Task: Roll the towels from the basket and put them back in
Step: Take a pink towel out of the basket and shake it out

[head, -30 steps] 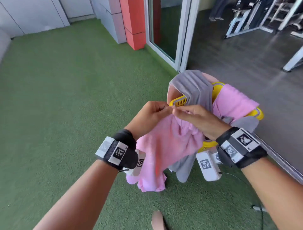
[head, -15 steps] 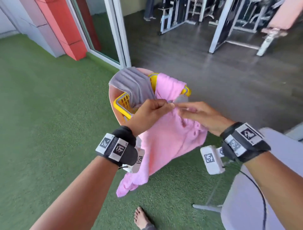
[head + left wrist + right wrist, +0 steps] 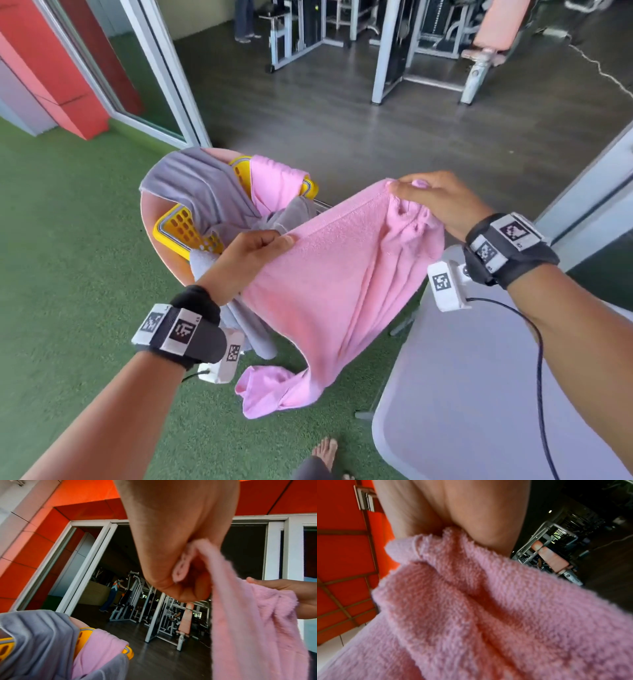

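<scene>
Two hands (image 3: 253, 253) (image 3: 442, 202) grip pink towel (image 3: 335, 291); wrist views hide basket.

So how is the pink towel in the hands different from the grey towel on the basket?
The pink towel is off the yellow basket, stretched between the left hand and right hand, its lower end hanging free. The grey towel is untouched, draped over the basket rim. Neither is rolled yet.
</scene>
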A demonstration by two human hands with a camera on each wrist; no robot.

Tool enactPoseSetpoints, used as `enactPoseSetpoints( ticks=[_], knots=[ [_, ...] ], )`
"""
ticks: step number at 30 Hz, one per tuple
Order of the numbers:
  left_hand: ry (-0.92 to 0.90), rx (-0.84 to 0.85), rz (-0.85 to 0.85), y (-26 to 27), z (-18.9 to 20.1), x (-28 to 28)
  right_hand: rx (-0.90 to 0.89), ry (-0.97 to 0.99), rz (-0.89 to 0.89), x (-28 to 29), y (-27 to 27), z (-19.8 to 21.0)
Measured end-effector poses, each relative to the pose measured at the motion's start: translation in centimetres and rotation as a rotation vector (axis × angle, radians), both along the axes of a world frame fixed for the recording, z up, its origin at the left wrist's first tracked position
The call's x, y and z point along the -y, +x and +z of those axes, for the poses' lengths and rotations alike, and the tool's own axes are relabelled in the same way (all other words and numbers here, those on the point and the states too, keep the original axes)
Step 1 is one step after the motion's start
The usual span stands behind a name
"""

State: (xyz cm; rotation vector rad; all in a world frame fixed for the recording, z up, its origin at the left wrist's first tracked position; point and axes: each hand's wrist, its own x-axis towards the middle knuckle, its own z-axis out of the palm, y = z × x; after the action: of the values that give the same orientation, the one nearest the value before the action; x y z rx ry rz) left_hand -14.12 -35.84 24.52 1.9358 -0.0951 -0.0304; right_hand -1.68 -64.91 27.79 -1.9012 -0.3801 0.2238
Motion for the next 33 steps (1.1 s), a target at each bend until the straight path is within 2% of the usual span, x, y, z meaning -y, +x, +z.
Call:
enactPoseSetpoints(
  ticks=[5,11,15,17,20,26,28,30,33],
  knots=[
    [-0.052,0.021,0.005,4.1,-1.0,4.0,0.075,-0.116,0.008,-0.8,3.3,-1.4],
    [-0.107,0.025,-0.026,7.0,-4.5,9.1,0.198,-0.453,0.072,-3.3,8.8,-3.1],
    [-0.038,-0.044,-0.061,6.7,-8.4,12.2,0.182,-0.712,0.165,-0.6,10.6,-5.3],
    [-0.028,-0.113,-0.072,5.8,-11.4,14.6,0.145,-0.845,0.215,2.5,10.8,-7.9],
    [-0.053,-0.252,-0.133,3.1,-16.0,20.0,0.101,-0.964,0.131,9.4,10.3,-12.8],
    [-0.022,-0.521,-0.239,-3.2,-24.9,35.2,-0.035,-1.189,0.188,26.3,6.6,-21.3],
    [-0.052,-0.585,-0.255,-4.5,-26.1,40.7,-0.071,-1.22,0.204,31.5,5.0,-22.8],
    [-0.113,-0.649,-0.311,-5.4,-26.6,45.8,-0.116,-1.23,0.144,36.5,3.8,-23.7],
    [-0.179,-0.769,-0.532,-6.3,-25.7,54.6,-0.235,-1.336,0.045,45.6,2.3,-24.5]
  ],
)
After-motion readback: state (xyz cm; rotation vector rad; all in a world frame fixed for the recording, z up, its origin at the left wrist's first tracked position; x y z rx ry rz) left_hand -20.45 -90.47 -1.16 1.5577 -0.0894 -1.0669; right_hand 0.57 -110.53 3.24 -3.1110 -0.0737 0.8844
